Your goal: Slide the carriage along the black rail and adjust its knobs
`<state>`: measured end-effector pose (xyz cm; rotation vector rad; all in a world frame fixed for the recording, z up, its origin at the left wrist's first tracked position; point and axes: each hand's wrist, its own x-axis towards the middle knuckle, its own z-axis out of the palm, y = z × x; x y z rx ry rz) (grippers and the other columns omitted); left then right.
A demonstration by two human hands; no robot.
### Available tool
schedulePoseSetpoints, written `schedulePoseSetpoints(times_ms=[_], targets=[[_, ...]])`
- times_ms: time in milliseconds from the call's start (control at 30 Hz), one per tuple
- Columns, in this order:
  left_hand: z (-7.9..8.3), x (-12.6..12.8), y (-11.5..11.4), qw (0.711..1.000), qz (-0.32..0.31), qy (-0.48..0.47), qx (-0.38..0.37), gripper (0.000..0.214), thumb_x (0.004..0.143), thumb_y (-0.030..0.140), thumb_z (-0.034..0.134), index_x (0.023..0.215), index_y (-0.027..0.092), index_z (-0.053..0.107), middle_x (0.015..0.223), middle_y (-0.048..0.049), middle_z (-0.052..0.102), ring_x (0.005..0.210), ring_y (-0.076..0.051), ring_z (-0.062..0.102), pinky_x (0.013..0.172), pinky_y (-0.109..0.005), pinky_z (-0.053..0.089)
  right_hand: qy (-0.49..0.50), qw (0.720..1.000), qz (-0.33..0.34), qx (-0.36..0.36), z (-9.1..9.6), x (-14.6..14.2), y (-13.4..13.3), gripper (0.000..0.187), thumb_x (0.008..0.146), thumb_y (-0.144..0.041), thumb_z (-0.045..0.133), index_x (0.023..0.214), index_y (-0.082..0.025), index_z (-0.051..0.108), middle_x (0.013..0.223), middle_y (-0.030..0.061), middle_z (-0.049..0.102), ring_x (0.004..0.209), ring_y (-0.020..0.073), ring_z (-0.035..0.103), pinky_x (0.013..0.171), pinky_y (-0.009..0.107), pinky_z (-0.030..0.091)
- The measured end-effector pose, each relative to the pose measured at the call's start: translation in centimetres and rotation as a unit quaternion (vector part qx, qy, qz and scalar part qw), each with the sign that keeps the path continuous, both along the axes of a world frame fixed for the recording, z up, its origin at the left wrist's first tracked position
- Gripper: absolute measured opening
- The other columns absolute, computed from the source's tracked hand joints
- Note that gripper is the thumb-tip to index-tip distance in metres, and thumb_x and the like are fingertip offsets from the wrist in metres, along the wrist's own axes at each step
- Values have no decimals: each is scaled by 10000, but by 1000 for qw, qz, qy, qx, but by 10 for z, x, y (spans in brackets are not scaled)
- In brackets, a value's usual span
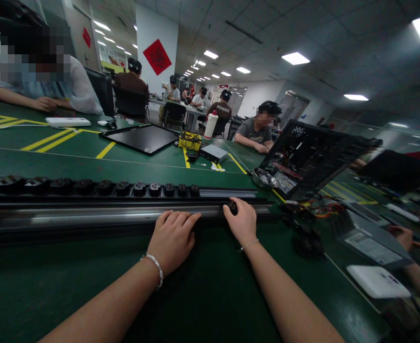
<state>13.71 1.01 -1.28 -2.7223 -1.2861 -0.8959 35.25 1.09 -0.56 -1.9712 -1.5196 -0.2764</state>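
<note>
Two long black power tracks lie side by side across the green table. The near power track (117, 215) has a shiny metal channel. My left hand (172, 238) is closed over its front edge, fingers on top and thumb at the near side. Farther right, my right hand (242, 219) grips a small round black socket module (233, 207) at the same track; its fingers partly hide the module. Just behind, the far power track (224, 193) carries a row of black socket modules (155, 189). More dark modules (308, 240) sit in a blurred cluster to the right.
An open black computer case (313, 150) stands tilted at the right, near a metal bowl (263, 178) and loose cables (324, 208). Farther back are a black panel (145, 138), a yellow box (190, 140) and a white bottle (210, 125). Another person's hand (403, 237) works at right.
</note>
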Motion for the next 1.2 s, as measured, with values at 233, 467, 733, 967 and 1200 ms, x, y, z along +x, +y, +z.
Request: schedulePoseSetpoints(times_ms=[233,467,733,967,1200], targets=[[-1,-1,0,1000,-2,-1,-5,403,802,208,468,1195,279,513,1093,-20,619,1011,-206,530,958,-423,299,8,1000,1,-9,0,1,1,329,766,-363,481,1027,-201,599,1078,66,631,1064,233,518,985,440,276],[1,0,-1,1000,1,-4,0,392,796,201,473,1178,273,526,1079,-26,626,1002,-205,538,951,-420,307,7,1000,-5,-14,-3,2,1,314,765,-366,472,1017,-226,596,1088,59,624,1098,241,498,1010,488,221],[2,1,-2,1000,12,-8,-1,368,792,204,476,1147,274,546,1054,-26,636,987,-207,552,939,-425,316,24,1000,-9,-3,-2,3,1,325,745,-328,477,1041,-229,569,1058,54,630,1035,228,531,1002,475,232],[2,1,0,1000,12,-1,3,368,798,210,465,1151,273,546,1045,-28,638,986,-211,551,925,-423,322,39,999,-4,0,1,3,0,319,741,-324,486,1032,-222,568,1039,59,634,1002,232,542,961,429,293],[1,0,0,1000,13,0,6,366,794,204,467,1144,274,551,1051,-32,642,986,-208,556,927,-420,326,14,999,-43,-9,-3,9,1,368,737,-373,492,1065,-221,560,1103,79,608,1120,247,482,1015,486,210]])
